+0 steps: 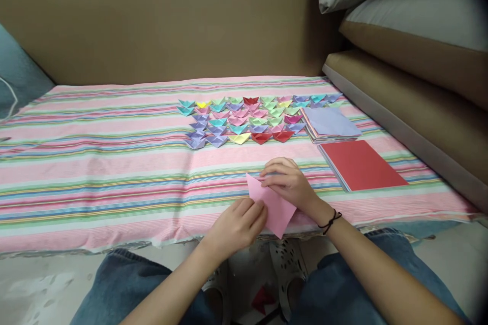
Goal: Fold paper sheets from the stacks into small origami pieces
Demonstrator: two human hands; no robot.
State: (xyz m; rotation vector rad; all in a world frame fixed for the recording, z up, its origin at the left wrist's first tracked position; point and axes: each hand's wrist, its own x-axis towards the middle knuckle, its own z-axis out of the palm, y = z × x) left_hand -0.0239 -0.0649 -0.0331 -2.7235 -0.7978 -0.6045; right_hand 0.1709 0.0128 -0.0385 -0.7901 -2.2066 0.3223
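Observation:
A pink sheet of paper is between my hands at the front edge of the striped cloth. My left hand is closed on its left side, with the fingers curled and the thumb hidden. Along the upper right edge, my right hand grips the paper with bent fingers. Beyond my hands, several small folded paper boats in many colours stand in rows. To their right lies a stack of paper with a lilac top sheet, and nearer me a stack with a red top sheet.
The striped cloth covers the seat, with a brown backrest behind it. Grey and brown cushions are piled at the right. A blue cushion sits at the far left. On the floor lies a red folded paper piece between my shoes.

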